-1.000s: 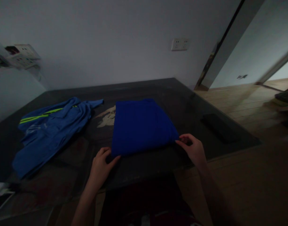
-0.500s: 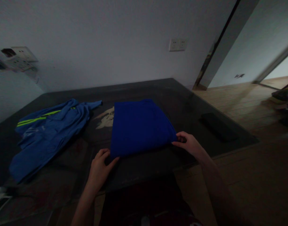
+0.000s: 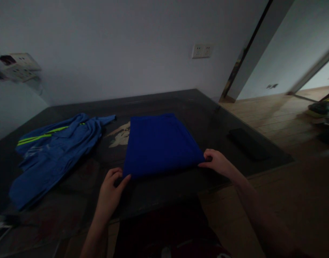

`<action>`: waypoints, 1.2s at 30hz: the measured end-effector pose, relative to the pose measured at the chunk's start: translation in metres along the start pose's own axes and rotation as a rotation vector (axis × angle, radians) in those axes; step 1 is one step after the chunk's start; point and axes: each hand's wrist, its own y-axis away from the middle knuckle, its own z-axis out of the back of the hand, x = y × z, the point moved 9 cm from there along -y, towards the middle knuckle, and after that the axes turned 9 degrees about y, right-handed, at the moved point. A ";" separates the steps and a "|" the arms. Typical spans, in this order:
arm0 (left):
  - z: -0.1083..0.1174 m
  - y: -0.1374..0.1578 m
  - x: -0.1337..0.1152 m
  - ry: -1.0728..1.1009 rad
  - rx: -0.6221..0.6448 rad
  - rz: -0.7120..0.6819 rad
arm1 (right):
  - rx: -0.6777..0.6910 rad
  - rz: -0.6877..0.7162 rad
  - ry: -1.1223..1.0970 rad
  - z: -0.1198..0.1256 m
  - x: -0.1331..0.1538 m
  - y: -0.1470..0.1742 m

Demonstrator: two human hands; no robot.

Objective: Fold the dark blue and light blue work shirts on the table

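A plain deep-blue cloth [image 3: 161, 145], folded into a rough four-sided shape, lies flat on the dark table [image 3: 153, 197] in front of me. What kind of garment or fabric it is cannot be told. My left hand [image 3: 110, 190] pinches its near left corner between thumb and fingers. At the near right corner, my right hand [image 3: 216, 162] is closed on the edge in the same way. The near edge between the two hands is fairly straight and looks rounded, like a fold.
To the left lies a crumpled blue garment [image 3: 62, 143] with yellow-green stripes. A pale patch [image 3: 120, 136] shows on the tabletop beside the cloth. A black oblong object [image 3: 247, 143] rests near the table's right edge. A wall with sockets [image 3: 202, 51] rises behind.
My hands have moved slightly apart, the left one leftward and the right one rightward. The near edge of the blue cloth is stretched a little wider between them.
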 end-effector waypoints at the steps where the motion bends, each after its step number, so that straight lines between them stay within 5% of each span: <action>1: 0.001 0.000 -0.001 0.011 -0.009 0.002 | 0.014 0.015 -0.026 0.005 0.002 -0.001; 7: 0.000 0.004 0.002 0.067 0.018 0.055 | -0.001 0.097 -0.260 0.026 0.018 0.000; 15: -0.004 0.004 0.001 0.044 0.047 0.059 | 0.160 0.107 -0.217 -0.006 0.015 0.010; 24: -0.003 0.006 -0.003 0.024 0.067 0.017 | 0.048 0.062 -0.039 0.003 0.004 0.012; 36: -0.007 0.006 0.001 0.052 0.098 0.063 | -0.066 0.169 -0.198 0.019 0.007 0.013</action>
